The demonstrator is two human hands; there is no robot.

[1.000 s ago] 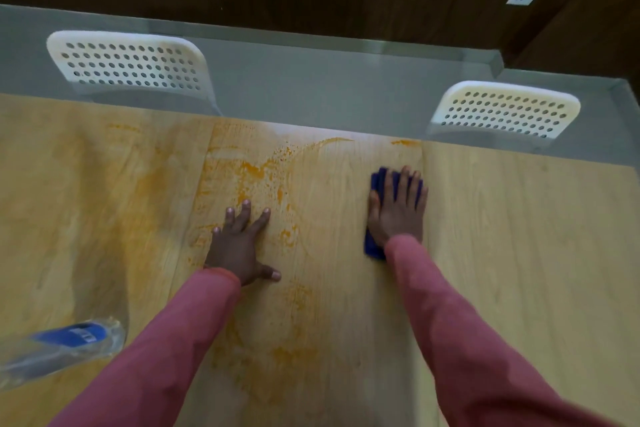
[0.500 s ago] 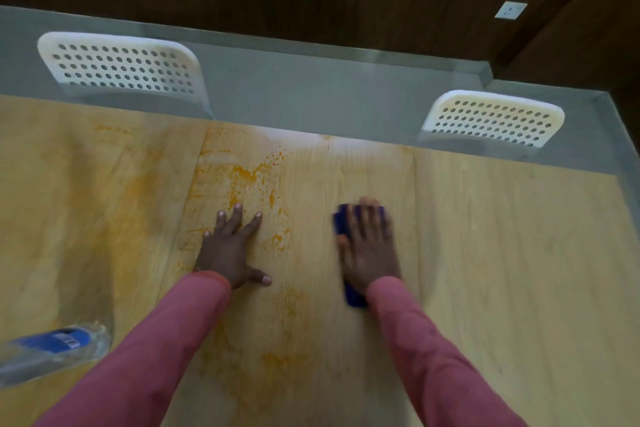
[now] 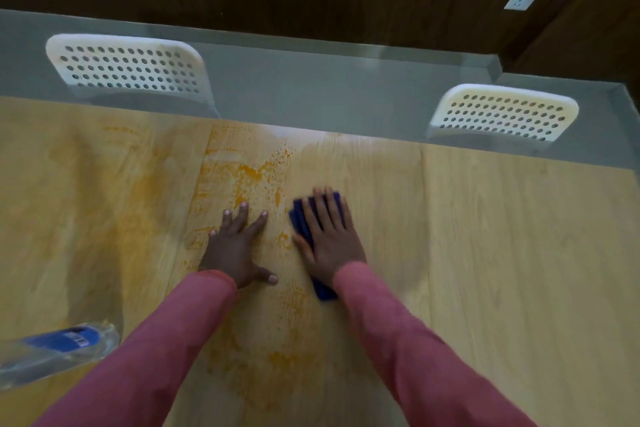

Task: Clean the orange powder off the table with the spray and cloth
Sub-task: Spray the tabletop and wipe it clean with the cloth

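The right hand (image 3: 327, 243) has slid the blue cloth (image 3: 304, 222) leftward, fingers flat on it; wiping underway, the orange powder (image 3: 249, 173) beside the flat, empty left hand (image 3: 235, 250) comes next.

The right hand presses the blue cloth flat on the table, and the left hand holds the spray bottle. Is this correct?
Not quite. In the head view the left hand holds nothing: it lies flat on the table, and the spray bottle lies apart at the left edge. The right hand does press the blue cloth flat.
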